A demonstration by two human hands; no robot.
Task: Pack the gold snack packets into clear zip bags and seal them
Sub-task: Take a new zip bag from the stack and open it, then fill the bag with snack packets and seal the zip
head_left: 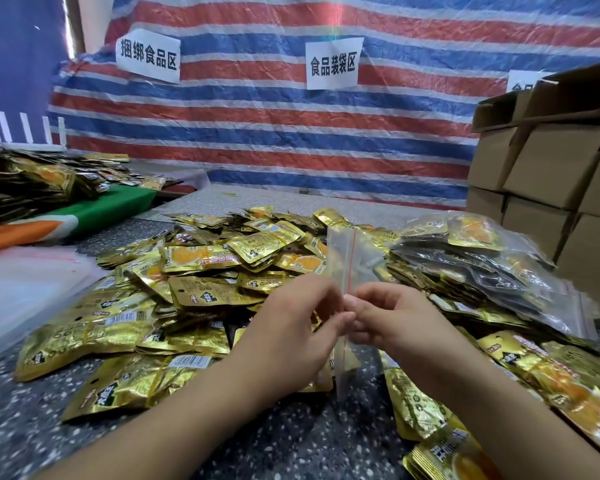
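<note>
Clear zip bag pinched between left hand and right hand — upright.

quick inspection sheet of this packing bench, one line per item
surface: speckled grey tabletop, largely covered.
job's things: loose gold packets heaped centre; empty clear zip bag with red strip held upright; filled zip bags stacked right.
clutter: stack of clear bags left; green and orange cloth beyond.
grippers: left hand and right hand both pinch the bag's edge.
cables: nothing seen.
surroundings: striped tarp with paper signs; cardboard boxes right.
</note>
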